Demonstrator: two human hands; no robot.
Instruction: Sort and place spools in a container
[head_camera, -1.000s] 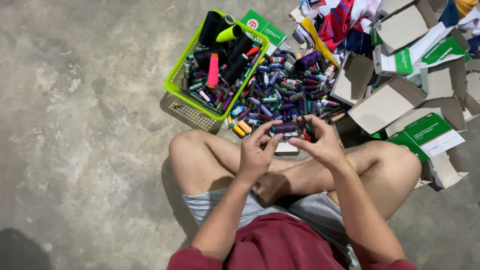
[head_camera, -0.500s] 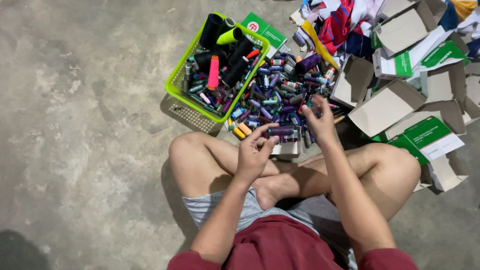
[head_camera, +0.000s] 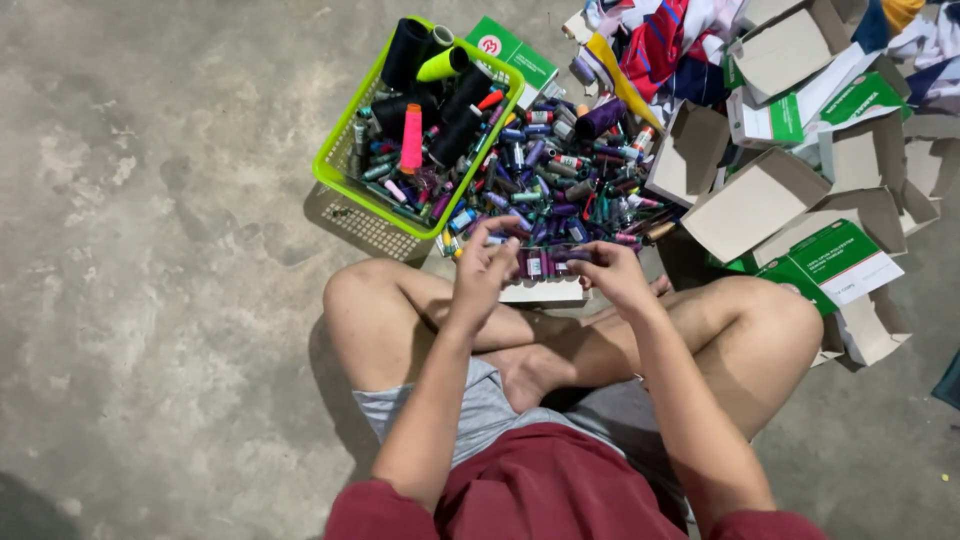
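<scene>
While you've got that row of purple spools (head_camera: 545, 262) pinched between both hands, keep it level over the small white box (head_camera: 545, 291) sitting just in front of your crossed legs. Your left hand (head_camera: 487, 268) is closed on the row's left end, fingers curled around it, and your right hand (head_camera: 612, 275) is clamped on the right end, so the row is held by squeeze alone. I'd say press inward evenly from both sides, since a line of loose spools like that could buckle in the middle and scatter. The big heap of mixed thread spools (head_camera: 560, 185) lies just beyond the box, with the lime green basket (head_camera: 345, 165) of larger cones further left of it and the open cardboard boxes (head_camera: 760, 205) off to the right. Lower straight down, don't tilt, and only ease off once the row is seated flat.
</scene>
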